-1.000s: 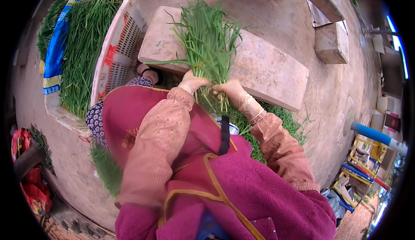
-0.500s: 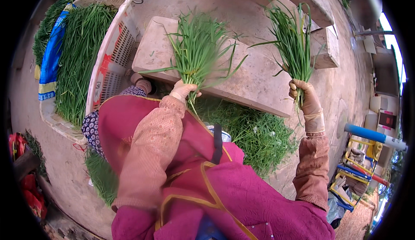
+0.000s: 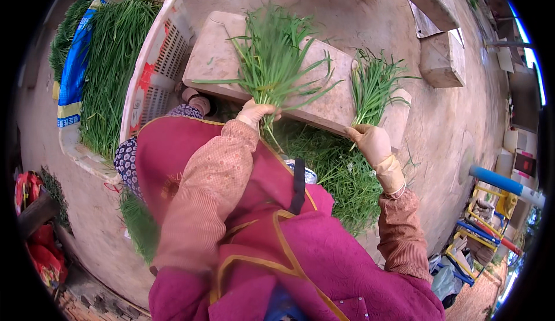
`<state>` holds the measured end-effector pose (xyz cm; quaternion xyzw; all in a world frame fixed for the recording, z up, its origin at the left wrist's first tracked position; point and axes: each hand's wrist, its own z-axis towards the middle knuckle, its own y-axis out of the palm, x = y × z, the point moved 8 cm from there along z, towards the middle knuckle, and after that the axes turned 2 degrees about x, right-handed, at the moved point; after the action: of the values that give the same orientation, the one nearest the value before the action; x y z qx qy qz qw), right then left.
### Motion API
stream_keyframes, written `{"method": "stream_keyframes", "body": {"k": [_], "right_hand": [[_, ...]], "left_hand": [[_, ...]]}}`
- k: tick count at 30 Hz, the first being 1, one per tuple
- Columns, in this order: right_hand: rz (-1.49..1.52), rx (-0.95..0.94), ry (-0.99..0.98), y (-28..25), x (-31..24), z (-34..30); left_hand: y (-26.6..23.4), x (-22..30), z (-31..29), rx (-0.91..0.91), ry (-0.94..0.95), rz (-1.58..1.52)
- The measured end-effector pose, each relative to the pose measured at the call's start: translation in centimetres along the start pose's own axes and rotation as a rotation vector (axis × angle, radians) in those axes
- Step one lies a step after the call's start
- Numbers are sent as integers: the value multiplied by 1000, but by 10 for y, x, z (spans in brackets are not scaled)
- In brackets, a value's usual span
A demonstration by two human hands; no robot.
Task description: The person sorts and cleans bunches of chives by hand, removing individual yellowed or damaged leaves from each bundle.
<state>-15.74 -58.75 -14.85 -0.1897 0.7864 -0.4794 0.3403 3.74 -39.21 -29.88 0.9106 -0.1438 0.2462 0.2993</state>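
Note:
My left hand (image 3: 258, 113), in a thin pale glove, is closed round the stems of a fanned bunch of chives (image 3: 276, 55). The long green leaves spread away from me over the stone bench. To the right, my gloved right hand (image 3: 370, 143) pinches the stem ends of a second bunch of chives (image 3: 370, 90), whose leaves rest on the bench's right part. The stone bench (image 3: 324, 104) lies crosswise in front of me. Loose greens (image 3: 350, 191) are heaped on the ground between the bench and my lap.
A white plastic basket (image 3: 133, 90) packed with long green leaves stands at the left, a blue strip of sacking (image 3: 75, 67) inside it. More concrete blocks (image 3: 442, 61) are at the far right. A blue pipe (image 3: 497, 179) and metal frames (image 3: 477, 228) stand along the right edge.
My right hand has come down and left, lowering its bunch from the air onto the bench. The left hand still grips its bunch, slightly shifted in the picture.

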Motion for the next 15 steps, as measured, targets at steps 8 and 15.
{"method": "stream_keyframes", "body": {"k": [8, 15], "right_hand": [[847, -698, 101, 137, -123, -14], [705, -1064, -19, 19, -133, -74]], "left_hand": [[14, -4, -2, 12, -31, -85], [6, 0, -5, 92, -79, 40]]}}
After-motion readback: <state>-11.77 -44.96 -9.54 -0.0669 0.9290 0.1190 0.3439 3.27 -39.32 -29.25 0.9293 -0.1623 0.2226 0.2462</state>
